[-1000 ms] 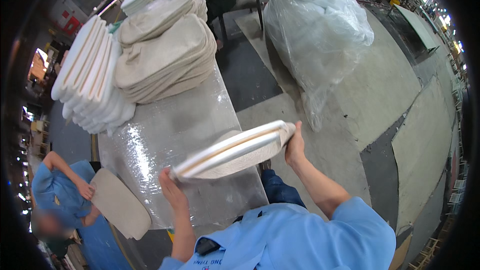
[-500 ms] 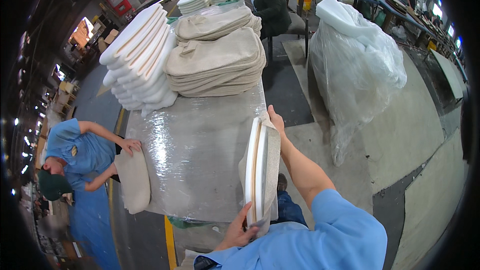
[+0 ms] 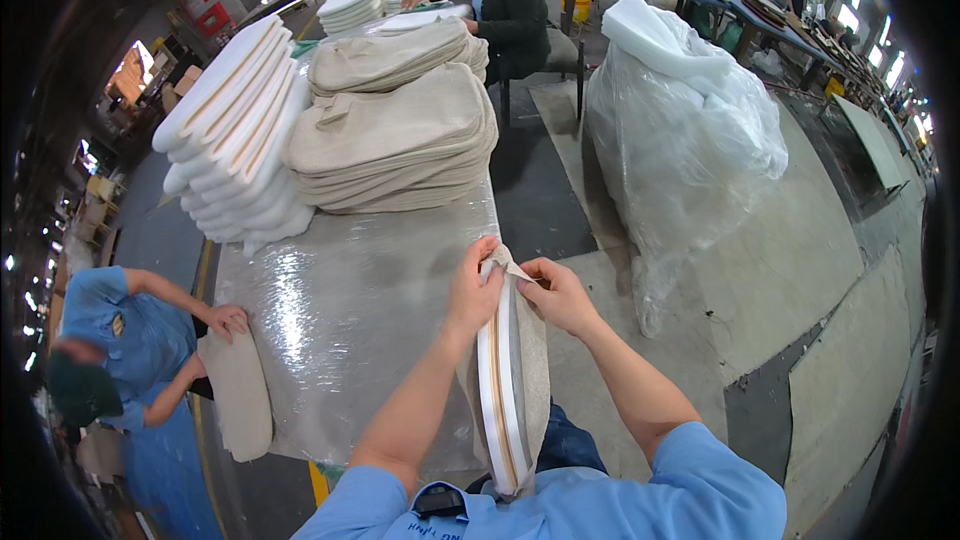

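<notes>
A white foam cushion pad [image 3: 493, 380] with a tan stripe along its edge stands on its side in front of me, partly inside a beige fabric cover [image 3: 533, 370]. My left hand [image 3: 476, 285] is closed at its far end, thumb and fingers on the cover's rim and the pad. Just to the right, my right hand [image 3: 556, 296] pinches the cover's edge. The cover hangs along both sides of the pad, and the tan-striped edge shows in the opening. The pad's near end rests close to my body.
A plastic-wrapped table [image 3: 370, 310] carries a stack of beige covers [image 3: 390, 140] and a pile of white pads [image 3: 225, 120]. At left a co-worker [image 3: 130, 330] handles a beige piece [image 3: 235, 390]. A plastic bag [image 3: 690, 130] stands right; another person [image 3: 510, 20] sits beyond.
My left hand has moved from the pad's near end to its far end, beside my right hand. Both hands now hold the cover's far rim. The view has shifted slightly right.
</notes>
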`<state>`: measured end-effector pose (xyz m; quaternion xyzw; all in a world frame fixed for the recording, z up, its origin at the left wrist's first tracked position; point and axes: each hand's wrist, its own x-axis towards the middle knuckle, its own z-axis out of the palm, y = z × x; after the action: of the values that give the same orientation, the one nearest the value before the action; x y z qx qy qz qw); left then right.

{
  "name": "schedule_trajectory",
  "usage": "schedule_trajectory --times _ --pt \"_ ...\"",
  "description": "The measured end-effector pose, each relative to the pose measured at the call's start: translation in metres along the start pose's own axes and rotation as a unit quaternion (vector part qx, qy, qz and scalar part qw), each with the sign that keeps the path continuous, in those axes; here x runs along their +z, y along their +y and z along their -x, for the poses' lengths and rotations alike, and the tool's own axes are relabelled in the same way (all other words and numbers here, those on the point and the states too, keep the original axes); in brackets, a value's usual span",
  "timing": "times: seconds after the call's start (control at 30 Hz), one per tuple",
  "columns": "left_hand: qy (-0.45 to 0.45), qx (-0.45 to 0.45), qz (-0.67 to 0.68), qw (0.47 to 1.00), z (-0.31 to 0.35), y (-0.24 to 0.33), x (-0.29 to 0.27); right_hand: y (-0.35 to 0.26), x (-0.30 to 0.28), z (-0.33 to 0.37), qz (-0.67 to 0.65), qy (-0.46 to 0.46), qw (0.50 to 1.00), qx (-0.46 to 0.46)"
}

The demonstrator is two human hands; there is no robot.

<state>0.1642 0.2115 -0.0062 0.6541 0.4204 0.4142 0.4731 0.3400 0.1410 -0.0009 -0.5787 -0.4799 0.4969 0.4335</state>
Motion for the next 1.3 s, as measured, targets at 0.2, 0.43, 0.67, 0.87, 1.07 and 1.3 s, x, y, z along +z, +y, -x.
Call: schedule_trajectory --times 0.2,0.43,0.67,0.87,1.07,1.3 --pt "-0.044 -0.033 0.031 0.998 -0.018 -0.009 0.005 0.002 0.000 0.003 0.212 0.100 0.940 -0.250" --pt "-0.028 0.061 0.036 0.997 -0.017 -0.017 0.003 0.000 0.003 -0.005 0.186 0.096 0.928 -0.307" --pt "-0.048 0.003 0.134 0.990 -0.011 -0.030 0.000 0.007 0.007 -0.005 0.122 0.113 0.938 -0.305" --pt "-0.055 -0.003 0.190 0.980 -0.007 -0.037 -0.003 0.015 0.014 -0.010 0.120 0.145 0.911 -0.367" --pt "-0.148 0.066 -0.013 0.987 -0.035 0.002 -0.013 0.000 -0.009 -0.018 0.069 0.063 0.992 -0.088" --pt "-0.104 0.025 -0.034 0.994 -0.033 -0.006 0.002 0.008 -0.001 -0.028 -0.033 0.075 0.992 -0.096"
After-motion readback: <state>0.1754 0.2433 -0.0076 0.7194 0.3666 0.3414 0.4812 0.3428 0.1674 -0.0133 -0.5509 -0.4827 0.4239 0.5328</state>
